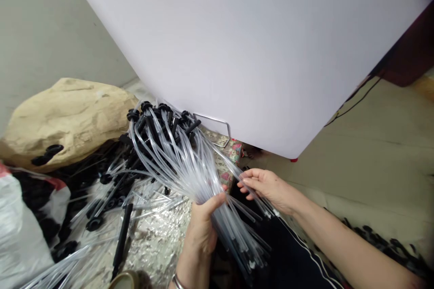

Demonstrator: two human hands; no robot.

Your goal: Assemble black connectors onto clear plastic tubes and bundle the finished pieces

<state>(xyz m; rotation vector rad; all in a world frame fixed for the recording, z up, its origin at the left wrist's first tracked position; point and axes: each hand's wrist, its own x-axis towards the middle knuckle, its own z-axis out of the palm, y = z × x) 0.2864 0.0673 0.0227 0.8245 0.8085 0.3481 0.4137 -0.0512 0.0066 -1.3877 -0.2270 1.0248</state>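
Note:
My left hand (205,219) is wrapped round a thick bundle of clear plastic tubes (193,167), its thumb on top. Black plastic fittings (164,108) with round collars crown the far end of the bundle. The free tube ends fan out below the hand, towards my lap. To the right, my right hand (262,187) has its fingers closed on a few tubes at the bundle's edge. Those tubes slant down past the palm to pale tips. The exact number between the fingers cannot be made out.
A large white panel (237,54) fills the space ahead. On the left are a crumpled tan sack (71,119), a white plastic bag (20,226) and loose black parts (95,222). A black rod (122,237) and a tape roll (125,281) lie nearer. A thin metal frame (228,128) stands beside the panel.

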